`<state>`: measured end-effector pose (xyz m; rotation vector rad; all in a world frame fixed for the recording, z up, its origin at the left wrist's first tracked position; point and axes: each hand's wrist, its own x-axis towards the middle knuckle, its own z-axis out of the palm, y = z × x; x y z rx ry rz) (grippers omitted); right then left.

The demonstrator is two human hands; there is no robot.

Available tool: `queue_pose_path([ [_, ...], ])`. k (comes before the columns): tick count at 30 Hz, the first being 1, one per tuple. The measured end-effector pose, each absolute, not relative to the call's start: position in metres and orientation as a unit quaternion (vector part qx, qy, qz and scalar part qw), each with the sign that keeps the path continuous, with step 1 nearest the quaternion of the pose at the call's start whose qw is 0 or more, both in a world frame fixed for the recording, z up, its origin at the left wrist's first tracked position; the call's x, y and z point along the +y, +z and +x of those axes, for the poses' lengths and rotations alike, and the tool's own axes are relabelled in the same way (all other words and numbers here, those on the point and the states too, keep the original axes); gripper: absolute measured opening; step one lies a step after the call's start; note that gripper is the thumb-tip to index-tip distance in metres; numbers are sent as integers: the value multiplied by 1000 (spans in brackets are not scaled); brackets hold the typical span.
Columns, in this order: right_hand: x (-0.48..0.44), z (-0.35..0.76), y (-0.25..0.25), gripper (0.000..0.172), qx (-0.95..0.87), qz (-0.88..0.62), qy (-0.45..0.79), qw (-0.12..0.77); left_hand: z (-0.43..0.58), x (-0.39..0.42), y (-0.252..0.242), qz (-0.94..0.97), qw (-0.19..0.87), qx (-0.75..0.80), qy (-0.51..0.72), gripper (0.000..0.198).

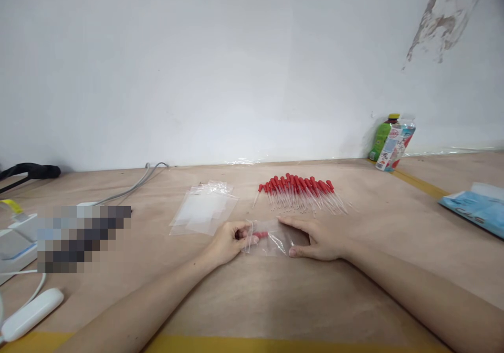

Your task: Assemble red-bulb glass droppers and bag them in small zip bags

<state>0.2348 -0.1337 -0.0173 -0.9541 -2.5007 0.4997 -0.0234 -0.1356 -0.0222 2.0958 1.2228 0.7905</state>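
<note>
A clear plastic zip bag (273, 244) lies between my two hands on the table. Inside it shows the red rubber bulb of a dropper (260, 234); the rest of that dropper is hard to make out through the film. My left hand (232, 242) is closed on the bag's left end, thumb and fingers around the bulb end. At the bag's right end my right hand (321, 237) rests with thumb and fingers spread apart, touching the film. Just beyond lies a row of red-bulbed droppers (299, 188). A stack of flat clear bags (202, 209) lies beyond my left hand.
Bottles (389, 143) stand against the wall at the back right, with a blue package (476, 211) nearer on the right. At the left are a white power strip (23, 243), a grey cable (136, 185) and a white rounded device (33, 313).
</note>
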Motion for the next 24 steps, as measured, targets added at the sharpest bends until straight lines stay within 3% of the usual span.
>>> queue_pose_path([
  [6, -136, 235, -14, 78, -889, -366, 187, 202, -21, -133, -28, 762, 186, 512, 351, 25],
  [11, -134, 234, -18, 73, -893, -346, 184, 220, -29, -129, -26, 756, 218, 481, 387, 7],
  [15, -131, 236, -23, 71, -894, -343, 183, 225, -36, -112, -12, 738, 225, 499, 395, 15],
  [19, -129, 236, -25, 71, -896, -337, 181, 228, -23, -76, 3, 738, 204, 568, 304, 11],
  [24, -131, 235, -23, 71, -896, -337, 185, 224, 13, -28, 7, 716, 166, 620, 274, 22],
])
